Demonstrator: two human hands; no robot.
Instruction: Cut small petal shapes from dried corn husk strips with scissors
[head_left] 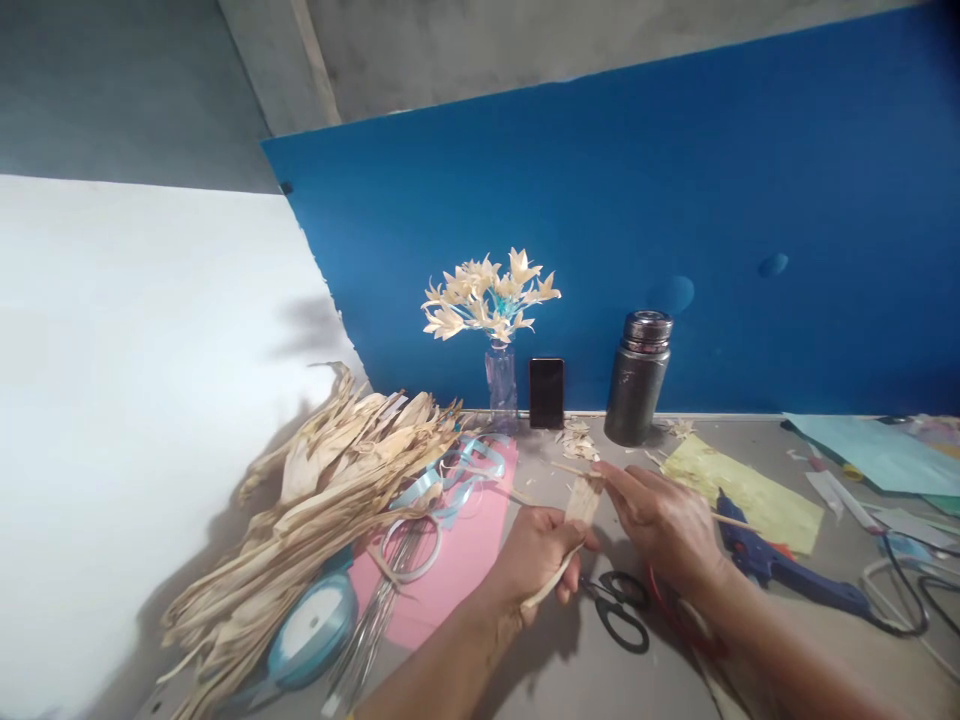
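Observation:
Between my two hands is a pale strip of dried corn husk (583, 503). My left hand (536, 552) is closed on its lower part, and the tail hangs below the fingers. My right hand (664, 515) is closed at the strip's upper end, gripping a thin wooden stick (568, 467) that lies across that end. The stick's other end comes out to the right of the hand. Whether the husk is wrapped around the stick, I cannot tell. Black-handled scissors (624, 605) lie on the table just below the hands, their blades partly hidden by my left hand.
A heap of dried husks (322, 500), a blue ribbon roll (313, 625), wires (379, 610) and pink paper (450, 575) lie left. Behind stand a vase (501, 385) of husk flowers (491, 295), a phone (546, 393) and a dark flask (637, 380). Right is a blue glue gun (787, 570).

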